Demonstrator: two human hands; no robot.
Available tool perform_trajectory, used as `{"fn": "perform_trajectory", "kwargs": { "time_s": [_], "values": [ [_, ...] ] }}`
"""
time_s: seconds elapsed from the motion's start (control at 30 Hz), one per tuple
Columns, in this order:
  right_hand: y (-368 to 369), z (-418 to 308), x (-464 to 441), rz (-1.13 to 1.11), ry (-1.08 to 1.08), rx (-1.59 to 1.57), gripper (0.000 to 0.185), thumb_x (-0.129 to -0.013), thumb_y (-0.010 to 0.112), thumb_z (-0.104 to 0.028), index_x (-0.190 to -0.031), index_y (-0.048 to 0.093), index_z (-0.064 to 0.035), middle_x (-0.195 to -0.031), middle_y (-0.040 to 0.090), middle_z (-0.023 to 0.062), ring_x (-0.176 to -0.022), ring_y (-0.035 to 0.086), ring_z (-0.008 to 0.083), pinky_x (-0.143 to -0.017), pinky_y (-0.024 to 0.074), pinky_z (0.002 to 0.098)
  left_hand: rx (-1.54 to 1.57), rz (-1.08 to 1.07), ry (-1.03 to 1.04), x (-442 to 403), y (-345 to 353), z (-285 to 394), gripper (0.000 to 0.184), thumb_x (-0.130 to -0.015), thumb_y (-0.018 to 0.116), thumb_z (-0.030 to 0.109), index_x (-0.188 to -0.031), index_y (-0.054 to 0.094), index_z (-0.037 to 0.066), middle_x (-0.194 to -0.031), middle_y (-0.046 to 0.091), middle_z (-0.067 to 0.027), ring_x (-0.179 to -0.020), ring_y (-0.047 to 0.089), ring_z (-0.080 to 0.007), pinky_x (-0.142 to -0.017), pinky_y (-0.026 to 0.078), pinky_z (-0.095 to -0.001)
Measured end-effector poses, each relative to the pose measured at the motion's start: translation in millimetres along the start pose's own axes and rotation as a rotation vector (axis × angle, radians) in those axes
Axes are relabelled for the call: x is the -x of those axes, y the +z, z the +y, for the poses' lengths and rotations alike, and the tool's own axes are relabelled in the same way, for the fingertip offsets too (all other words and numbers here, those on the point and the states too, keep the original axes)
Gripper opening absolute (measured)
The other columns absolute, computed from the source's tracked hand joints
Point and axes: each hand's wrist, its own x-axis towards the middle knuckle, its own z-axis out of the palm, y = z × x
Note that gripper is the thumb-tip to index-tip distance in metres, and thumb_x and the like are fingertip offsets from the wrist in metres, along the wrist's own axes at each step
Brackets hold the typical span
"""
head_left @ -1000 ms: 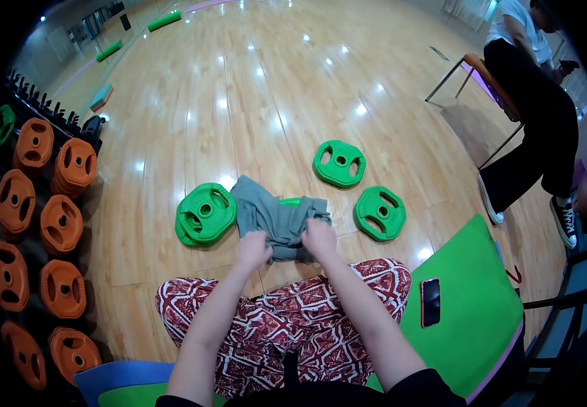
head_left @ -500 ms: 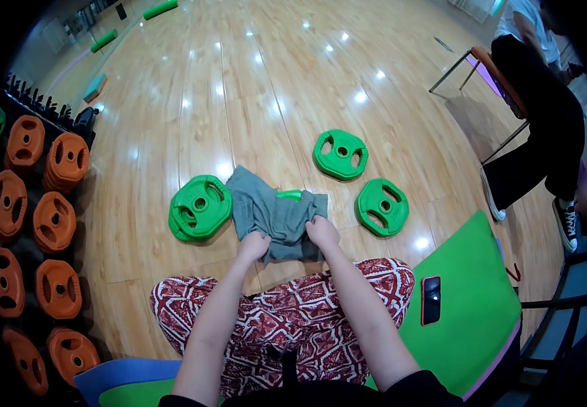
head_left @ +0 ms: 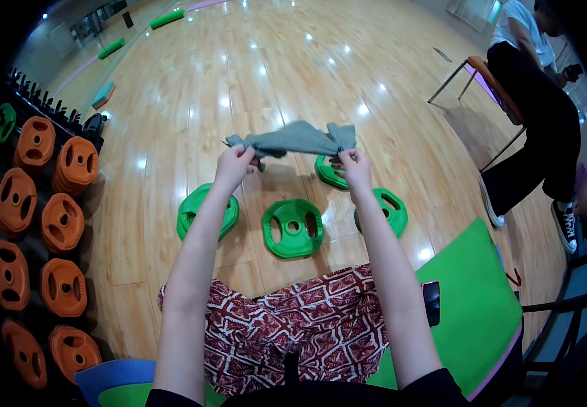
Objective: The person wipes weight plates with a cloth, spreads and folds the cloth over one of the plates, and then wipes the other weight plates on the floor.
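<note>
A: State the grip.
B: Left hand (head_left: 233, 166) and right hand (head_left: 356, 168) each pinch the cloth (head_left: 293, 138) by its near edge; it spans between them.
A: Faults and causes?
B: A light pinch could let one end slip, so the cloth sags. A low sweep could snag the far plate (head_left: 330, 178), partly behind the right hand, or the near plate (head_left: 293, 244), bodyward of the grip.

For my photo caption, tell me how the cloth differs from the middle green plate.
The cloth is grey and creased; the middle green plate is smooth, with cut-out openings. The cloth is held up between the left hand and right hand, while the plate lies flat on the floor, untouched.
</note>
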Motion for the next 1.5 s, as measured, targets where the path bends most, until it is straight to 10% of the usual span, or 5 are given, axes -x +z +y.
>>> {"fn": "perform_trajectory", "kwargs": {
  "time_s": [0.3,0.5,0.67,1.3,1.5],
  "values": [
    [-45,146,67,-0.698,0.308,1.418,0.026,-0.071,0.051,-0.014,-0.091,0.063,-0.002,-0.097,0.06,0.0193,-0.092,0.058,0.0315,-0.079,0.0462,0.0377,-0.83,-0.327,-0.315,107,14,-172,0.025,-0.076,0.049,0.022,-0.078,0.064,0.002,-0.08,0.063,-0.0152,-0.077,0.062,-0.0251,-0.07,0.048,-0.037],
    [-30,121,85,-0.692,0.345,1.439,0.027,-0.075,0.051,-0.017,-0.096,0.06,-0.0022,-0.101,0.059,0.0175,-0.094,0.057,0.0304,-0.078,0.0467,0.0401,-0.989,-0.184,-0.288,115,37,-106,0.029,-0.073,0.053,0.023,-0.093,0.061,0.004,-0.101,0.059,-0.0151,-0.091,0.057,-0.0288,-0.076,0.047,-0.0382],
    [-18,114,88,-0.502,0.163,1.453,0.038,-0.078,0.057,-0.039,-0.096,0.054,-0.0062,-0.094,0.061,0.0157,-0.089,0.059,0.0295,-0.074,0.0471,0.0414,-1.013,-0.305,0.37,135,76,-137,0.052,-0.07,0.054,0.018,-0.119,0.042,0.003,-0.13,0.038,-0.0111,-0.118,0.038,-0.0272,-0.095,0.035,-0.0395],
    [22,155,122,-0.885,-0.407,1.484,0.015,-0.082,0.039,-0.016,-0.084,0.05,-0.0055,-0.08,0.06,0.0138,-0.071,0.06,0.0306,-0.063,0.0475,0.0409,-0.97,-0.242,-0.572,110,48,-118,0.047,-0.083,0.042,0.045,-0.089,0.065,0.004,-0.095,0.061,-0.0188,-0.089,0.059,-0.0313,-0.074,0.046,-0.0416],
    [21,149,129,-0.881,-0.466,1.491,0.016,-0.082,0.04,-0.018,-0.088,0.05,-0.007,-0.081,0.06,0.0126,-0.076,0.06,0.0279,-0.063,0.0463,0.0411,-0.782,-0.384,-0.291,113,51,-182,0.039,-0.08,0.047,0.037,-0.083,0.064,0.002,-0.081,0.062,-0.019,-0.08,0.06,-0.0324,-0.071,0.046,-0.041]
  ]
}}
